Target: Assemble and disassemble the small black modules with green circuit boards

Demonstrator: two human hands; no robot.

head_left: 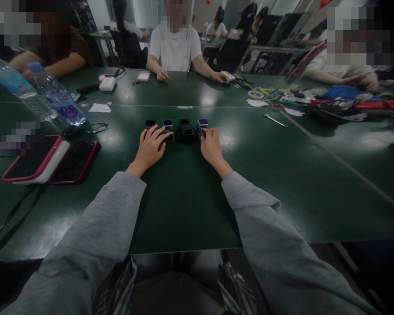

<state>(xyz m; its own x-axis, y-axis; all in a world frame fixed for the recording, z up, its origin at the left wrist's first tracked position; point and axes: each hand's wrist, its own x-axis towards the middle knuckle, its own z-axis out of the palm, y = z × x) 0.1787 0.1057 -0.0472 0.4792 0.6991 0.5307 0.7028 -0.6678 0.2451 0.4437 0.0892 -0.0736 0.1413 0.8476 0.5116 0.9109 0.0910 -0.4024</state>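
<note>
In the head view, I see four small devices in a side-to-side row on the green table (184, 210), straight ahead of the person, between the two hands. The left hand (151, 146) is loose, fingers spread over the leftmost device (150, 123) and reaching the white-framed device (167, 124) beside it. The right hand (211, 145) has thumb and fingers at the rightmost device (202, 123); whether it truly grips, I can't tell. The black device (185, 131) stands untouched between them, its longer side seemingly pointing away from the person, slightly nearer the right thumb.
</note>
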